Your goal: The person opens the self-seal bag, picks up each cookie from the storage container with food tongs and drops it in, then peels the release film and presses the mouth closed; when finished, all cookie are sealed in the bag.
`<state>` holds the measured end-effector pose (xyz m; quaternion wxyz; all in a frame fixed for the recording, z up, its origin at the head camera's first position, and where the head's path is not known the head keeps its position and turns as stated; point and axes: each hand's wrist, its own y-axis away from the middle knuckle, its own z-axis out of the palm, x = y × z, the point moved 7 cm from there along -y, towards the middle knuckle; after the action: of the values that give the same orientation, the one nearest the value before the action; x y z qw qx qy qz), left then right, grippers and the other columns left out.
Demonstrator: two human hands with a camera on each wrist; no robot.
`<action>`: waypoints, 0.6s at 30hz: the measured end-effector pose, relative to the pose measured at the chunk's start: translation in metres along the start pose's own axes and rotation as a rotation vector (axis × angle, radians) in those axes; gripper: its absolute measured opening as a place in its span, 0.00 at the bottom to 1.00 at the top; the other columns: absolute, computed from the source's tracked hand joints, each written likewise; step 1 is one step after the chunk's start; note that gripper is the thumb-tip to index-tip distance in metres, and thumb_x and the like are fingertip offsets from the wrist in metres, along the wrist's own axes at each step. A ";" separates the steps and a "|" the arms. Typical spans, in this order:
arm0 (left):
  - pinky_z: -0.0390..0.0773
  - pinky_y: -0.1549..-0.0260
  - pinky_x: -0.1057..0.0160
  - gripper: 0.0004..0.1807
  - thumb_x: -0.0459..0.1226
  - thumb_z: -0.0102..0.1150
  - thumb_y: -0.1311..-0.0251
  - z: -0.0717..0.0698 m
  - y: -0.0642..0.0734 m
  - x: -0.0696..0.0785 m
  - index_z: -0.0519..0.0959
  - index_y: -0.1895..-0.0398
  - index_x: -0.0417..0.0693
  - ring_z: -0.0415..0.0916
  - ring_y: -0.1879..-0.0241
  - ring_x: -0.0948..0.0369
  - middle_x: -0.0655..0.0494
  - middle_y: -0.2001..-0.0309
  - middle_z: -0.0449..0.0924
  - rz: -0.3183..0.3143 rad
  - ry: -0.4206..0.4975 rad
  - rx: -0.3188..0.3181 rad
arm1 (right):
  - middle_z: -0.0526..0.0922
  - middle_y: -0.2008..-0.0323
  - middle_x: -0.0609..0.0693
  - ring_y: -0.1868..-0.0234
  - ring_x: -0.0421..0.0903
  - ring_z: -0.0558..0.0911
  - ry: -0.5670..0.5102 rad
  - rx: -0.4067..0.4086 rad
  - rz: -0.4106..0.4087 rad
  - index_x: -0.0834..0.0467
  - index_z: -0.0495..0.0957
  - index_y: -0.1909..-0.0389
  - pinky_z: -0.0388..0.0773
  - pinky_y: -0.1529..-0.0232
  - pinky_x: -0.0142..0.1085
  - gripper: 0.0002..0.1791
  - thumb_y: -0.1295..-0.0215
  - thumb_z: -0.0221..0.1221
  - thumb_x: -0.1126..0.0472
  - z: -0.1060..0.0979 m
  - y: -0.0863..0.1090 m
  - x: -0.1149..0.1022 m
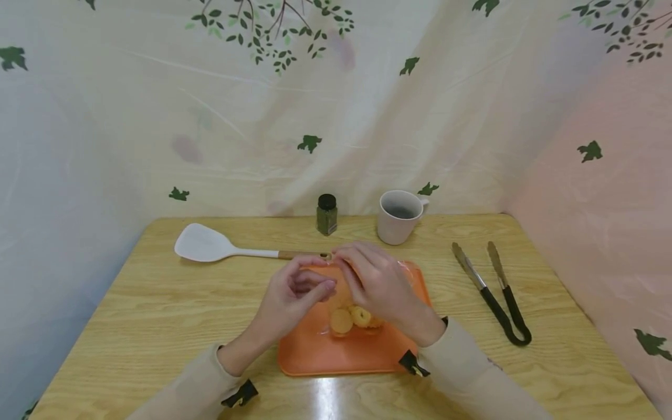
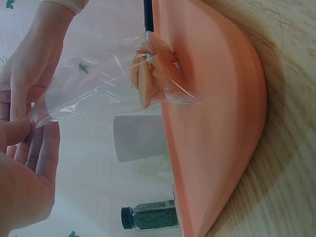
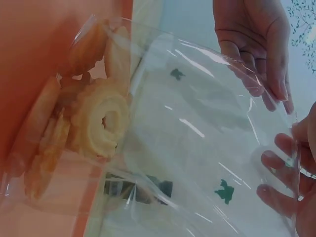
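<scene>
A clear plastic bag hangs upright with several baked cookies in its bottom, some ring-shaped with a hole. Its lower end stands on an orange tray. My left hand pinches the bag's upper edge between thumb and fingers. Close beside it, my right hand holds the same edge, fingers bent and pointing toward the left hand. In the left wrist view both sets of fingertips meet near the top of the bag. From the head view the film is hardly visible.
A white spatula with a wooden handle lies behind the tray, to the left. At the table's back stand a spice jar with a black lid and a light mug. Black-handled tongs lie spread on the right.
</scene>
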<state>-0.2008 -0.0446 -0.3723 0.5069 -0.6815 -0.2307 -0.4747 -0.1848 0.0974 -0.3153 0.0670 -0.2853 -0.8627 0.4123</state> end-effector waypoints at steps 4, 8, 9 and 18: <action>0.87 0.66 0.53 0.17 0.22 0.61 0.35 0.000 0.000 0.000 0.73 0.45 0.33 0.87 0.67 0.56 0.34 0.63 0.85 0.008 -0.009 -0.004 | 0.84 0.58 0.52 0.61 0.47 0.83 -0.004 -0.003 0.016 0.62 0.79 0.57 0.82 0.48 0.42 0.05 0.31 0.63 0.66 0.001 -0.001 0.000; 0.87 0.67 0.53 0.16 0.22 0.61 0.35 0.002 0.001 -0.001 0.74 0.46 0.35 0.87 0.67 0.57 0.32 0.63 0.85 0.012 -0.016 -0.010 | 0.84 0.57 0.53 0.60 0.49 0.84 0.001 0.007 0.020 0.62 0.79 0.58 0.80 0.43 0.46 0.05 0.32 0.64 0.66 0.001 -0.002 -0.001; 0.87 0.67 0.53 0.16 0.21 0.61 0.35 0.002 0.001 -0.001 0.74 0.46 0.36 0.87 0.67 0.57 0.32 0.63 0.85 0.011 -0.016 -0.011 | 0.85 0.58 0.53 0.59 0.49 0.84 0.000 0.010 0.022 0.62 0.79 0.59 0.81 0.44 0.46 0.05 0.33 0.64 0.67 0.001 -0.002 -0.001; 0.87 0.68 0.54 0.17 0.22 0.62 0.36 0.002 0.003 -0.001 0.76 0.45 0.36 0.87 0.68 0.55 0.40 0.64 0.87 0.008 -0.046 -0.004 | 0.85 0.55 0.53 0.57 0.49 0.84 -0.051 0.008 0.097 0.60 0.78 0.58 0.84 0.57 0.41 0.04 0.30 0.60 0.65 0.003 0.000 0.003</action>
<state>-0.1978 -0.0434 -0.3752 0.5020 -0.6941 -0.2387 -0.4575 -0.1884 0.0969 -0.3178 0.0262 -0.3159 -0.8476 0.4255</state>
